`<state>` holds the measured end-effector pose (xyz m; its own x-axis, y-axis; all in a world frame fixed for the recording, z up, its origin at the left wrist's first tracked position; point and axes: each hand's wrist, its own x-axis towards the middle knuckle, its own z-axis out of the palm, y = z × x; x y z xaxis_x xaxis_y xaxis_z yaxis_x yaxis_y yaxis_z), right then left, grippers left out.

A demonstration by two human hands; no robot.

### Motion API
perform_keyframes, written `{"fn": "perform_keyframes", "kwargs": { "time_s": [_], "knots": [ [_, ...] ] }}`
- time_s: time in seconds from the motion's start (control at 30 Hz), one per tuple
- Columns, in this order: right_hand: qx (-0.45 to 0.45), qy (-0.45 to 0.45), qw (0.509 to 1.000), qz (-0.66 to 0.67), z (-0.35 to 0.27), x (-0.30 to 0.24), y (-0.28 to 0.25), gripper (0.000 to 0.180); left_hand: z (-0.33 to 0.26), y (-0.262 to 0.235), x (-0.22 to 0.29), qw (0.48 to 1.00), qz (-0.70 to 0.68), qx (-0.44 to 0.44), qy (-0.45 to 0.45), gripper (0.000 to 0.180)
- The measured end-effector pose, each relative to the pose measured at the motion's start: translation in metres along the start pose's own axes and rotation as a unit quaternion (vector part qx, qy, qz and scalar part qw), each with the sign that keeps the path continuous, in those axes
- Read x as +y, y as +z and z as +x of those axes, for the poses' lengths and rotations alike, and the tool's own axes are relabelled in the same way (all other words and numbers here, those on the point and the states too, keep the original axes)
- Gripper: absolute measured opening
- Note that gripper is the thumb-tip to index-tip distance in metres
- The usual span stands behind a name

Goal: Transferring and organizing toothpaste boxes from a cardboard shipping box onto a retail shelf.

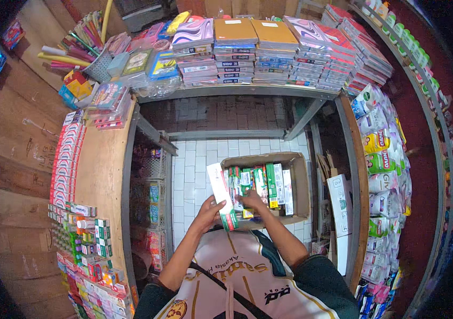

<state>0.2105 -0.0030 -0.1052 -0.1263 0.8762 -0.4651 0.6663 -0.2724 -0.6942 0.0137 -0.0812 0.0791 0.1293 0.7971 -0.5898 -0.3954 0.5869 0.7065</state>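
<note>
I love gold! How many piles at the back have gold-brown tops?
2: the left pile and the right pile, side by side midway along the far counter.

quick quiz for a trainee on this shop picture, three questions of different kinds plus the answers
1. Which hand holds the long white box?
2. True or false: the right hand lies on top of the book stacks.
3. Where in the picture are the rows of plastic pouches?
a) left side
b) right side
c) bottom middle

Key:
1: the left hand.
2: false; it is at the small boxes in the open carton.
3: b.
</note>
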Motion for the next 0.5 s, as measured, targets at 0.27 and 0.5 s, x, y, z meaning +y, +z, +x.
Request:
{"fn": "perform_keyframes", "kwargs": {
  "time_s": [0.27,0.5],
  "knots": [
    [0.025,0.079,0.989,-0.126,-0.005,-0.060,0.035,0.077,-0.020,-0.025,-0.007,0.991,-0.088,0.032,0.092,0.042],
    [-0.034,0.080,0.996,-0.022,-0.016,-0.055,0.021,0.064,-0.038,-0.041,-0.016,0.973,-0.137,0.081,0.169,0.040]
  ]
}}
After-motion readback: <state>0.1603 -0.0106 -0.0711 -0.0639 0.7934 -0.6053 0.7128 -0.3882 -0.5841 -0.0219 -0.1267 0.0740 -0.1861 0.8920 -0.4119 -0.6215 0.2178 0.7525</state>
